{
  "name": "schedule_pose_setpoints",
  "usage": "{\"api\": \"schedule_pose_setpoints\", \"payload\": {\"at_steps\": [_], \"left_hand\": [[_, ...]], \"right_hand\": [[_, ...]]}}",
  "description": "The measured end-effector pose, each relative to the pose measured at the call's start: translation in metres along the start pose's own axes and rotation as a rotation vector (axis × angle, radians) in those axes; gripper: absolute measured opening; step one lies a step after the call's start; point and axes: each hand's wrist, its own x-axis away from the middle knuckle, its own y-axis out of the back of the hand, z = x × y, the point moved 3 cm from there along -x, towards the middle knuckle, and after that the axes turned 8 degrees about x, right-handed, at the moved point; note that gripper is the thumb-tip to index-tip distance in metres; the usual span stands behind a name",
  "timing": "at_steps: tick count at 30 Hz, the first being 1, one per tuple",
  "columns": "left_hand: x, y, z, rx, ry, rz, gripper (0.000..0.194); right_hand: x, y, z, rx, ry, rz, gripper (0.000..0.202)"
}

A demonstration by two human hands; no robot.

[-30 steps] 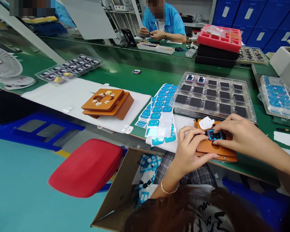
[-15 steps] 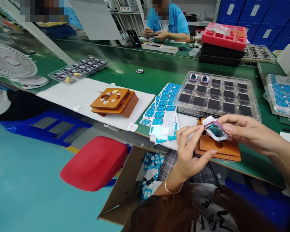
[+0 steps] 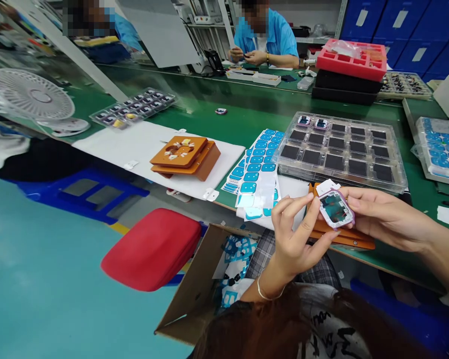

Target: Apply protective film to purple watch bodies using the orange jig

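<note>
My right hand (image 3: pixel 381 214) grips a small purple-rimmed watch case (image 3: pixel 336 209) by its right side, fingers and thumb at the edge. The case is tilted, with its dark, shiny inside and pale inner frame facing me. Against the case's left and lower edges rest the fingertips and thumb of my left hand (image 3: pixel 294 234). A white tab (image 3: pixel 328 187) shows at the top of the case; whether it is attached, I cannot tell. Under the hands lies an orange fixture (image 3: pixel 353 239), partly hidden.
Beyond my hands is a clear compartment tray (image 3: pixel 336 144) with dark pads and two watch cases. Blue sticker sheets (image 3: pixel 251 176) lie left of it, then another orange fixture (image 3: pixel 185 154). A cardboard box (image 3: pixel 190 284) and red stool seat (image 3: pixel 153 249) are below. A co-worker (image 3: pixel 267 40) sits opposite.
The watch case has turned so its inside faces me more, and has come down against my left fingers and thumb. The whole view has shifted slightly.
</note>
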Motion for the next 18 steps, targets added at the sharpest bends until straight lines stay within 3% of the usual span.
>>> {"api": "schedule_pose_setpoints", "payload": {"at_steps": [4,8,10,15,18], "left_hand": [[0.0,0.001,0.0,-0.015,-0.004,-0.006,0.056],[-0.002,0.003,0.0,-0.019,-0.009,0.009,0.052],[-0.003,0.002,0.002,-0.008,-0.002,0.038,0.049],[-0.002,0.0,0.007,0.076,0.064,0.097,0.043],[-0.002,-0.001,0.009,0.099,0.12,0.098,0.034]], "right_hand": [[-0.001,-0.001,-0.004,0.004,-0.004,0.04,0.035],[0.0,0.002,0.0,0.127,0.008,-0.004,0.039],[0.002,0.009,0.008,0.349,0.083,-0.076,0.041],[0.016,0.03,0.026,1.261,0.387,-0.369,0.037],[0.016,0.031,0.023,1.484,0.421,-0.353,0.029]]}}
